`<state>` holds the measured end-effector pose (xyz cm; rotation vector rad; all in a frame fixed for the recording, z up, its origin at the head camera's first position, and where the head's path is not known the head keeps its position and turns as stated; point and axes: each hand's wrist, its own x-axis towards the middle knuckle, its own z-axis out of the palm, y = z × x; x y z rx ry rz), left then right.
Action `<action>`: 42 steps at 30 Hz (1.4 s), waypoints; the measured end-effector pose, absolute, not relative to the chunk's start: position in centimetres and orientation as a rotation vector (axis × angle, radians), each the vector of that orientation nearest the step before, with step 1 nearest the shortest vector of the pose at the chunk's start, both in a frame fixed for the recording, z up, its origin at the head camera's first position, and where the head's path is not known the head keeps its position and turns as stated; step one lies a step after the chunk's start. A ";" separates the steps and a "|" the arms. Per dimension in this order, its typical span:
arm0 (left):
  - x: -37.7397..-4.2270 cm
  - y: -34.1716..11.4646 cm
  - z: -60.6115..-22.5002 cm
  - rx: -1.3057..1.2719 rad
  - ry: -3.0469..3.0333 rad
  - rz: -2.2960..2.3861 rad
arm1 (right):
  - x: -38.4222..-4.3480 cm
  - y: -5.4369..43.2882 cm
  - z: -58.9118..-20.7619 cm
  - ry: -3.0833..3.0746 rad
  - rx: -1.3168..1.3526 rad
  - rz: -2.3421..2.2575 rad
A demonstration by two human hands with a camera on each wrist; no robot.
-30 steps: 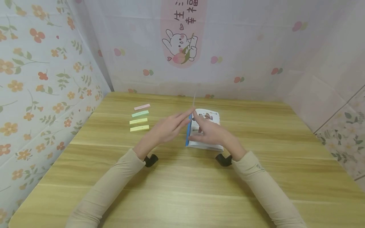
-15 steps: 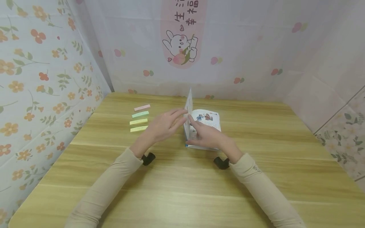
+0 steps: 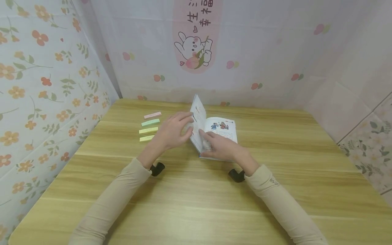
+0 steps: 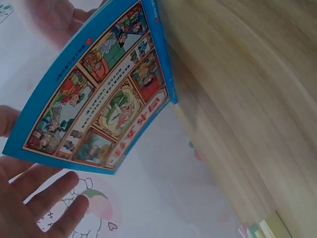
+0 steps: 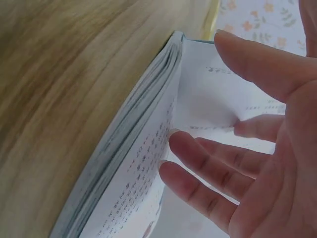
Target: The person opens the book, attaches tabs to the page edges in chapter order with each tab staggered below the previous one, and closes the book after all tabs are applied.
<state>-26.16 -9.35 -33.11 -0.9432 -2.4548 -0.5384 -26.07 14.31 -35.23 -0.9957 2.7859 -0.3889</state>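
A small picture book (image 3: 221,127) with a blue-edged comic cover (image 4: 114,89) stands partly open on the wooden table. Its right pages lie nearly flat; the left part leans up and to the left. My left hand (image 3: 174,131) is at the outer edge of that raised part, its fingers spread and fairly straight beside the cover. Over the gutter, my right hand (image 3: 222,147) reaches in with relaxed fingers (image 5: 198,158). Its fingertips are against or very near the inner pages, partly covering the printed text.
Left of the book lie several strips in a column: a pink strip (image 3: 152,115), a green strip (image 3: 150,122) and yellow strips (image 3: 148,130). Black wrist devices (image 3: 237,175) sit under the wrists. A patterned cloth (image 3: 260,61) hangs behind the table (image 3: 196,204).
The book's raised left part has swung from upright to a lean toward the left, showing more of the inner pages. Both hands have shifted left, and the gap between them has widened.
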 end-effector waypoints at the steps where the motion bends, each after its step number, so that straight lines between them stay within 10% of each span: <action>1: -26.1 -9.4 -33.0 -0.938 -2.472 -0.518 | -26.1 14.3 -35.3 2.788 -0.995 -0.378; 42: -26.9 -10.7 -34.8 -0.875 -3.253 -0.248 | -26.7 14.1 -37.0 2.744 -1.193 -0.204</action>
